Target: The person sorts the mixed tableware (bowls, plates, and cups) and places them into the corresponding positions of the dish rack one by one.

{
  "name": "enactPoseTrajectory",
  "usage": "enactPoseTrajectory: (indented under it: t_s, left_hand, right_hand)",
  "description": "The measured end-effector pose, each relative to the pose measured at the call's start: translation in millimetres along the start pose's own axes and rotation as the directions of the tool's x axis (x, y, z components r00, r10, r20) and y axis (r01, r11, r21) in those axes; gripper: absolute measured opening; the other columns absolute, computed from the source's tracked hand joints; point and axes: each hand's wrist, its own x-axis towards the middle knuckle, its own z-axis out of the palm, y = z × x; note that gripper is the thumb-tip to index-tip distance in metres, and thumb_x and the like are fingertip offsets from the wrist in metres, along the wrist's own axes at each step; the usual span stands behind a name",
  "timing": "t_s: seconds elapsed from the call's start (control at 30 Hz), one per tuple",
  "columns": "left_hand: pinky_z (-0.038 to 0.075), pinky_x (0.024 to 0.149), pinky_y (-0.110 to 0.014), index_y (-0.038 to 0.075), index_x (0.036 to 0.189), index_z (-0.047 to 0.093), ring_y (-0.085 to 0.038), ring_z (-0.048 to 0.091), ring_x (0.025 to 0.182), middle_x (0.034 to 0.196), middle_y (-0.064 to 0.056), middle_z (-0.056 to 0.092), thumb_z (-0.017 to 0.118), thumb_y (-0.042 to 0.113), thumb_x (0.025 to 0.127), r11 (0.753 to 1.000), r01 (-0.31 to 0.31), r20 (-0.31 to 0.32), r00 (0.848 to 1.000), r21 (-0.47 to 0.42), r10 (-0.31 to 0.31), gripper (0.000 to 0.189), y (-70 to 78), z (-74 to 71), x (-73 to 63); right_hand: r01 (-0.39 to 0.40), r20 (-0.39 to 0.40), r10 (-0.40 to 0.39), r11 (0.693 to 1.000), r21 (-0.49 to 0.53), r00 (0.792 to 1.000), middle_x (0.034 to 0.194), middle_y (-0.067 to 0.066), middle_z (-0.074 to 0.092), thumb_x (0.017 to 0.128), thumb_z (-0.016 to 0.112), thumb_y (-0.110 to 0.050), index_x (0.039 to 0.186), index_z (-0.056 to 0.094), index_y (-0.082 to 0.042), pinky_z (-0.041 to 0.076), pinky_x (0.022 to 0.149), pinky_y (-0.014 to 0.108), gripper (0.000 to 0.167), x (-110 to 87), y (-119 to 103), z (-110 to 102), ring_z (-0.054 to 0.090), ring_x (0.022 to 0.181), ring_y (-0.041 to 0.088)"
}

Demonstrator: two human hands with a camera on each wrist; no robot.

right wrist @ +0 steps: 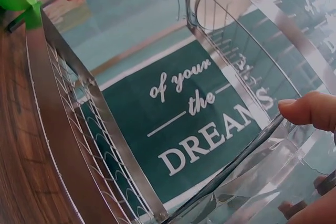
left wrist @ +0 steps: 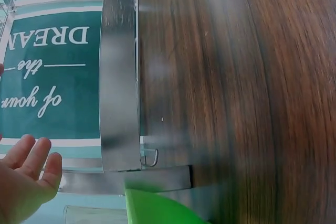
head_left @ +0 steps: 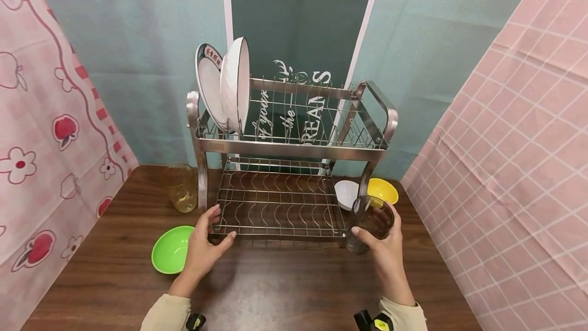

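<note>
A clear drinking glass point(head_left: 367, 221) is in my right hand point(head_left: 388, 246), at the front right corner of the dish rack point(head_left: 294, 147); the thumb lies on its near side and the fingers wrap behind it. In the right wrist view, the thumb point(right wrist: 310, 111) presses against the rim of the glass point(right wrist: 247, 177). My left hand point(head_left: 202, 246) has thumb and fingers spread, with nothing held between them, by the left front corner of the rack's lower tier. A green bowl point(head_left: 171, 250) sits on the table just left of that hand, partly hidden by it.
In the upper tier's left end stand a patterned plate point(head_left: 209, 75) and a white bowl point(head_left: 235, 83). An amber glass point(head_left: 184, 188) is left of the rack. A small white bowl point(head_left: 345, 194) and a yellow bowl point(head_left: 383, 190) lie behind the held glass. Curtains surround the wooden table point(head_left: 275, 290).
</note>
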Motion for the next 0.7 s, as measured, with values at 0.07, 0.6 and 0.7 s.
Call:
enactPoseTrajectory:
  t_s: [0.07, 0.6, 0.7]
  left_hand:
    - [0.040, 0.080, -0.030, 0.005, 0.133, 0.044, -0.029, 0.054, 0.105, 0.123, -0.015, 0.054, 0.080, 0.005, 0.067, 1.000, 0.007, 0.013, 1.000, -0.020, -0.007, 0.075, -0.2, 2.5, 0.2]
    - [0.043, 0.081, -0.051, 0.009, 0.134, 0.041, -0.028, 0.053, 0.109, 0.125, -0.012, 0.053, 0.082, 0.009, 0.068, 0.989, 0.063, 0.111, 0.993, -0.134, -0.048, 0.077, 4.5, 26.4, 5.2]
    - [0.043, 0.082, -0.052, 0.010, 0.133, 0.042, -0.031, 0.053, 0.109, 0.125, -0.012, 0.054, 0.082, 0.010, 0.068, 0.987, 0.075, 0.123, 0.991, -0.140, -0.058, 0.077, 5.9, 30.4, 6.3]
  right_hand:
    - [-0.002, 0.015, 0.002, 1.000, -0.006, 1.000, 0.132, 0.019, 0.039, 0.067, 0.069, 0.018, 0.141, 0.024, -0.008, 0.039, 0.090, 0.028, 0.090, 1.4, 0, 3, 0.040, 0.118, 0.033]
    - [0.009, 0.146, -0.007, 1.000, -0.014, 0.989, 0.130, 0.017, 0.040, 0.066, 0.072, 0.014, 0.143, 0.025, -0.006, 0.040, 0.087, 0.023, 0.092, 4.6, 9, 43, 0.037, 0.118, 0.024]
    - [0.007, 0.162, -0.008, 1.000, 0.006, 0.987, 0.129, 0.018, 0.041, 0.065, 0.073, 0.013, 0.142, 0.026, -0.006, 0.040, 0.087, 0.023, 0.092, 3.0, 11, 54, 0.039, 0.118, 0.026]
